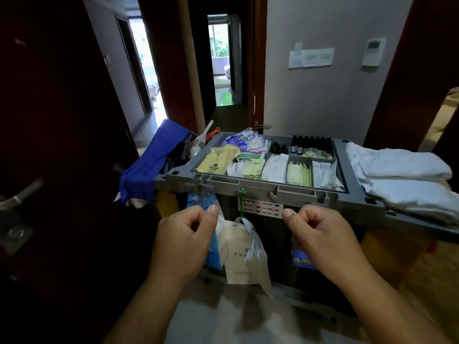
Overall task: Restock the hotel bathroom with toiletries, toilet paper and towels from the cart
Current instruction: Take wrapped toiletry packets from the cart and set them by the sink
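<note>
The grey housekeeping cart (258, 188) stands right in front of me. Its top tray holds small dark bottles (310, 144), white and pale green sachets (298, 173) and a yellow packet (218, 161). Folded white towels (402, 167) lie on the cart's right wing. My left hand (186, 239) and my right hand (323, 239) hover just below the tray's near edge, fingers curled with thumbs on top; nothing shows plainly inside either. A blue packet (212, 249) hangs behind the left hand, another blue packet (301, 260) sits under the right hand.
A blue cloth (151, 165) drapes over the cart's left end. A white plastic bag (250, 249) hangs from the cart front between my hands. A dark door with a metal handle (19, 194) is close on the left. A hallway doorway (221, 70) lies beyond the cart.
</note>
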